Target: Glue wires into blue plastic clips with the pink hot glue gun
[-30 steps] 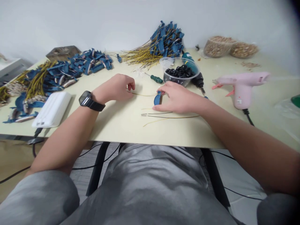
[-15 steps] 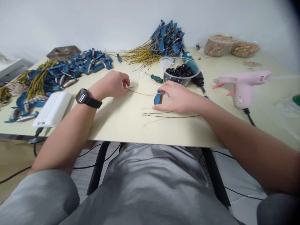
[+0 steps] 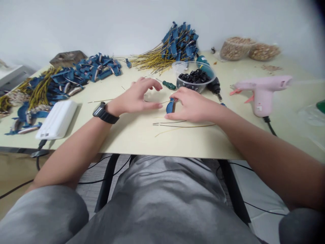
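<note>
My right hand (image 3: 190, 105) grips a small blue piece (image 3: 170, 107) against the table, thumb at its near end and fingers at its far end. A thin wire (image 3: 165, 102) runs left from the piece and passes behind my left hand (image 3: 138, 96). That left hand is open, its thumb and fingers apart and pointing at the blue piece. Beyond the left wrist, a wire end (image 3: 98, 101) lies on the table. In front of my right hand lie several loose black and yellow wires (image 3: 175, 125).
A clear tub of black parts (image 3: 195, 78), a green screwdriver (image 3: 169, 85) and a power tool (image 3: 214, 86) lie behind my hands. Right stands a pink glue gun (image 3: 262, 88). Blue pieces with wires (image 3: 177, 44) are heaped at the back; a white power bank (image 3: 57, 119) lies left.
My left hand has let go of the wire, opened and moved right toward the blue piece. The wire's far end now rests on the table. My right hand has stayed in place.
</note>
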A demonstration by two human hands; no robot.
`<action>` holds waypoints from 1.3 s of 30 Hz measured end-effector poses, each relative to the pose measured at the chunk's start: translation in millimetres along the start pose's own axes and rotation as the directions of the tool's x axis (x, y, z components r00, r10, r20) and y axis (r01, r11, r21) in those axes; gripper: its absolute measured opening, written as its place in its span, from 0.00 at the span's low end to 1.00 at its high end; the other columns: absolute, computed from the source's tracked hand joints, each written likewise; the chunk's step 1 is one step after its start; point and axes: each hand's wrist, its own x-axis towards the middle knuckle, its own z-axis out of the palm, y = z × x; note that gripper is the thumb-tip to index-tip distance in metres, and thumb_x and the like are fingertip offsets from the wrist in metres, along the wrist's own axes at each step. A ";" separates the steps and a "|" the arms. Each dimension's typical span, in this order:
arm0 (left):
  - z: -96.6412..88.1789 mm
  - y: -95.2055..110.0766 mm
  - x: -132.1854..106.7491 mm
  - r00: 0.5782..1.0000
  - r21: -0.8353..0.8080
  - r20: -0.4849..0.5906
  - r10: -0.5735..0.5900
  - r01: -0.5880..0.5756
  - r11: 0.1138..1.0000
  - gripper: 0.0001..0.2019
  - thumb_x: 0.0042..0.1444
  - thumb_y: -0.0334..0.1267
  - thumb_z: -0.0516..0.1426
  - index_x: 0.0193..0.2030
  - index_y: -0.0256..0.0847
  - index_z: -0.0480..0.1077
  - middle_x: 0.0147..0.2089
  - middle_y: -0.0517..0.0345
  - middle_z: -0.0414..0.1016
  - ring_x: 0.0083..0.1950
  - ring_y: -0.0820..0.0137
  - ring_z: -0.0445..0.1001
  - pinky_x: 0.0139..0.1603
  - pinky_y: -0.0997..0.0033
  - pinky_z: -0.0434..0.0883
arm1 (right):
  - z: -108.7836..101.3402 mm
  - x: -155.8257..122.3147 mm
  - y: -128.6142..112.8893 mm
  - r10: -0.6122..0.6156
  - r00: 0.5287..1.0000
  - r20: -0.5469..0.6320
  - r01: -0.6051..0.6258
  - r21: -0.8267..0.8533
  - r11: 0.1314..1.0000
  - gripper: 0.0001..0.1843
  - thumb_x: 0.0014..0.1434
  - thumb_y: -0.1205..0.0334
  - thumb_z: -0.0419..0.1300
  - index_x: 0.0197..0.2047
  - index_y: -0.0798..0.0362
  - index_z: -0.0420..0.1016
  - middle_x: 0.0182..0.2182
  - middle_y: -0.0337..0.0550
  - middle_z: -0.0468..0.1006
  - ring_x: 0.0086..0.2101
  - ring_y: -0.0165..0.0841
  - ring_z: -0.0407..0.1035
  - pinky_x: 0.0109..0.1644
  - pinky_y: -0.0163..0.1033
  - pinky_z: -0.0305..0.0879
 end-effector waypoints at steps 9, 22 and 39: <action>16.7 -5.2 3.6 0.997 -0.037 0.074 0.005 -0.002 0.999 0.48 0.50 0.83 0.68 0.66 0.49 0.77 0.68 0.44 0.82 0.68 0.44 0.77 0.71 0.39 0.69 | -17.7 -7.5 0.0 0.034 0.999 -0.027 -0.034 0.012 0.999 0.45 0.57 0.33 0.77 0.68 0.54 0.81 0.59 0.60 0.82 0.57 0.59 0.77 0.59 0.54 0.73; 16.9 -6.7 5.2 0.996 -0.021 0.092 0.014 -0.012 1.000 0.48 0.53 0.79 0.69 0.70 0.48 0.77 0.70 0.43 0.82 0.69 0.44 0.77 0.72 0.41 0.70 | -19.6 -10.7 -6.7 0.193 0.966 -0.170 -0.197 -0.010 0.980 0.13 0.66 0.66 0.65 0.48 0.52 0.92 0.37 0.46 0.87 0.40 0.44 0.80 0.51 0.47 0.69; 30.7 2.4 14.1 0.990 -0.032 0.144 0.013 -0.009 0.999 0.54 0.48 0.83 0.68 0.74 0.51 0.76 0.75 0.44 0.79 0.76 0.37 0.71 0.80 0.32 0.61 | -5.5 -0.5 1.2 0.175 0.968 -0.182 -0.179 -0.002 0.984 0.14 0.67 0.64 0.63 0.47 0.53 0.93 0.36 0.48 0.87 0.40 0.45 0.80 0.51 0.49 0.71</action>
